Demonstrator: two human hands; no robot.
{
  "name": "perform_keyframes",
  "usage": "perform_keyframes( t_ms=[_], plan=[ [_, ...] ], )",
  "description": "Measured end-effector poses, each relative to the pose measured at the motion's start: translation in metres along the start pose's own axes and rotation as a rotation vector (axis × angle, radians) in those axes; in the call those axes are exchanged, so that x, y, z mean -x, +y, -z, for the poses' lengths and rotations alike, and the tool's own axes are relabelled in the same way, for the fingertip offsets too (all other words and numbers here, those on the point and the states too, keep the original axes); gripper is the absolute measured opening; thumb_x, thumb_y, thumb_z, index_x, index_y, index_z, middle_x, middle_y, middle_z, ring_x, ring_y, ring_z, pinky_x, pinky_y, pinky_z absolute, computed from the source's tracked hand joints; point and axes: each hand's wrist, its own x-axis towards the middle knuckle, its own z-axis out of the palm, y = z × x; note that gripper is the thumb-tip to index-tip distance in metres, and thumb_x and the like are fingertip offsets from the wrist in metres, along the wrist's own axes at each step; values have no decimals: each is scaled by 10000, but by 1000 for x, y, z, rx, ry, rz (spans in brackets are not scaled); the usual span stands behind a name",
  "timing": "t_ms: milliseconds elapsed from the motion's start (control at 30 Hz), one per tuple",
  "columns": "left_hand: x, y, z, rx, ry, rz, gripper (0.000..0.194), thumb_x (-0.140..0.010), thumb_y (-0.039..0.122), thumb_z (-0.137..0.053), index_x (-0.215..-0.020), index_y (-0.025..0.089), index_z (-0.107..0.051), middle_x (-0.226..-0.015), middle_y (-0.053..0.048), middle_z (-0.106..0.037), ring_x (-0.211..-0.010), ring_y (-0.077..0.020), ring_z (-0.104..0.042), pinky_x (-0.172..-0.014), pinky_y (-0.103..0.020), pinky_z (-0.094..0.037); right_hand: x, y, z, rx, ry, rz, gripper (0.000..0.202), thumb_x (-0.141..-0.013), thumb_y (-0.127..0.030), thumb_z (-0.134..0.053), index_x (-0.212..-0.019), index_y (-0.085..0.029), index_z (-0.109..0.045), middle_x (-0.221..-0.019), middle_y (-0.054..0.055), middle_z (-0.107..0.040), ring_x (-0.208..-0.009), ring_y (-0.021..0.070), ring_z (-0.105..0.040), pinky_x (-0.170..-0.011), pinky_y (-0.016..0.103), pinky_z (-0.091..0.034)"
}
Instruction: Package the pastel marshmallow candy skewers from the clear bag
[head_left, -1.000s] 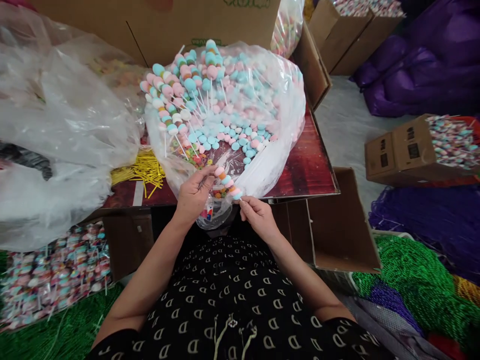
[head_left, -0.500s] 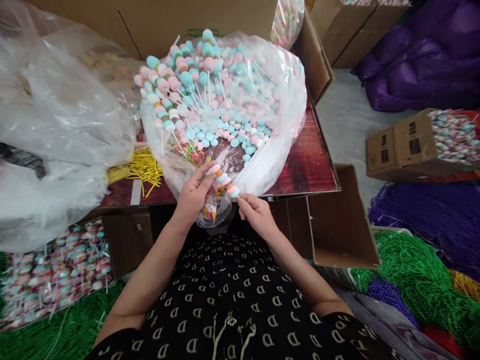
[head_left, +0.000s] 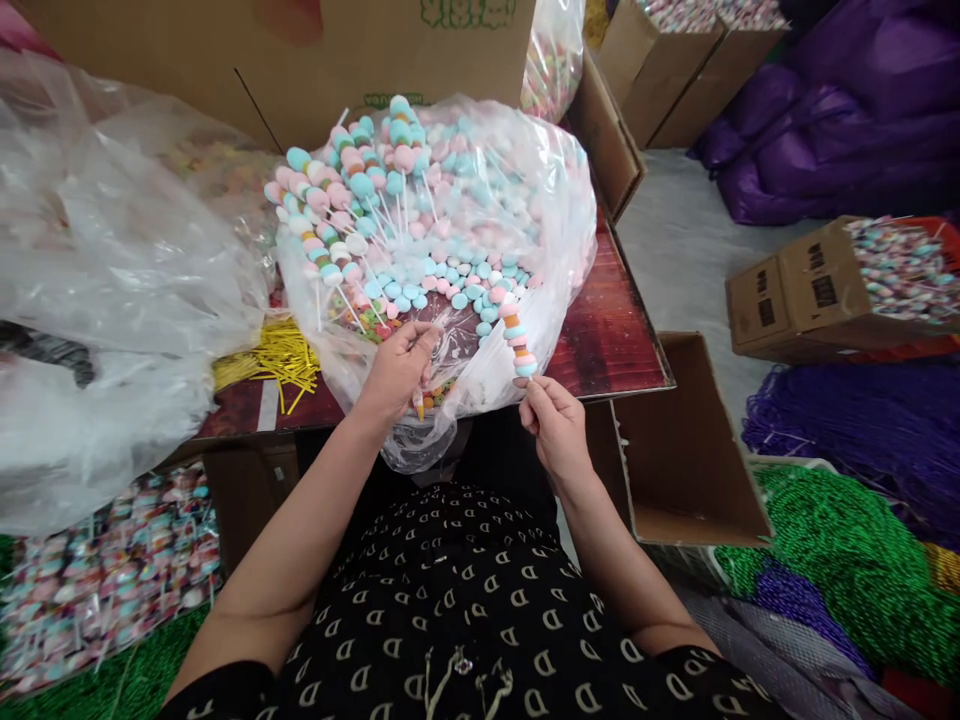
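My right hand (head_left: 555,420) pinches the stick of a candy skewer (head_left: 517,340), which stands nearly upright with pink, blue, white and brownish-orange pieces. My left hand (head_left: 401,370) is closed, fingertips pressed together on what looks like a clear plastic bag (head_left: 448,325); a small coloured print shows below the palm. Between and beyond the hands lies a large open plastic bag (head_left: 555,250) of pink, blue and white candies (head_left: 465,290). Several finished candy skewers (head_left: 360,185) rest on its left side, sticks pointing toward me. Fruit-coloured gummy rings (head_left: 442,398) show near my left hand.
Yellow twist ties (head_left: 285,355) lie on the dark red table (head_left: 600,330), left of the bag. A tall cardboard box (head_left: 360,50) stands behind. An open carton (head_left: 690,450) sits below the right edge. Wrapped skewers (head_left: 112,570) fill a box at lower left.
The candy skewer has moved right and up with my right hand, away from my left hand, and is now more upright. My left hand no longer touches it. The view has shifted slightly.
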Motion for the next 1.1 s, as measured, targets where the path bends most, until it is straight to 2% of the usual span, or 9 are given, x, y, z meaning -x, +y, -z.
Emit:
perform_keyframes(
  t_ms=[100,200,333,500,667,800,933,1033,1100],
  plan=[
    [-25,7,-12,-382,68,-77,192,-923,359,-664,-998,209,-758,-708,-3,-688,-716,-186,-651,-719,-295,-510,0,-3,4,-32,32,1,326,-895,-497,-713,-940,-176,-754,-493,-73,-491,-454,80,-354,-464,237,-248],
    [-48,10,-23,-663,80,-141,264,-935,293,-643,-1146,203,-773,-1001,-59,-800,-985,-251,-719,-913,-336,-512,2,-3,5,-41,36,-9,323,-892,-496,-715,-916,-176,-755,-497,-67,-506,-455,76,-361,-464,234,-245],
    [-69,8,-31,-878,77,-198,380,-976,246,-555,-1310,181,-724,-1217,-118,-784,-1150,-290,-703,-990,-361,-495,4,-2,7,-34,28,-26,350,-886,-515,-710,-949,-174,-762,-493,-67,-508,-448,78,-361,-463,237,-241],
    [-87,2,-34,-1008,73,-210,395,-992,213,-499,-1316,189,-723,-1275,-137,-756,-1199,-294,-674,-995,-357,-473,4,1,8,-9,18,-41,372,-896,-543,-695,-926,-176,-747,-495,-69,-495,-451,79,-360,-468,244,-241],
    [-98,-3,-32,-916,71,-310,233,-981,301,-568,-1043,195,-766,-1076,-122,-770,-1008,-269,-680,-880,-334,-471,5,7,7,2,-19,-51,393,-903,-560,-678,-946,-175,-746,-506,-68,-495,-456,84,-369,-467,240,-250],
    [-93,-3,-29,-805,130,-290,121,-937,260,-613,-938,199,-718,-980,-106,-760,-932,-261,-673,-838,-340,-470,7,9,5,56,-58,-46,404,-911,-561,-657,-958,-171,-755,-518,-59,-512,-462,91,-382,-474,244,-278],
    [-64,3,-28,-510,197,-273,120,-900,287,-669,-991,209,-664,-978,-57,-764,-935,-222,-701,-876,-327,-507,8,7,5,142,-108,3,393,-930,-539,-629,-960,-171,-765,-517,-60,-506,-479,99,-400,-508,257,-317],
    [-36,5,-28,-250,105,-315,187,-943,340,-637,-1071,208,-670,-1057,-60,-778,-1010,-191,-726,-920,-309,-541,8,6,3,177,-145,37,377,-943,-515,-613,-956,-172,-769,-511,-63,-498,-484,101,-413,-540,265,-347],
    [-22,5,-27,-184,71,-324,245,-949,350,-638,-1137,206,-703,-1116,-68,-790,-1041,-188,-732,-957,-322,-554,8,5,0,195,-171,49,372,-946,-506,-608,-941,-172,-772,-506,-63,-497,-481,101,-422,-553,268,-362]
  ],
)
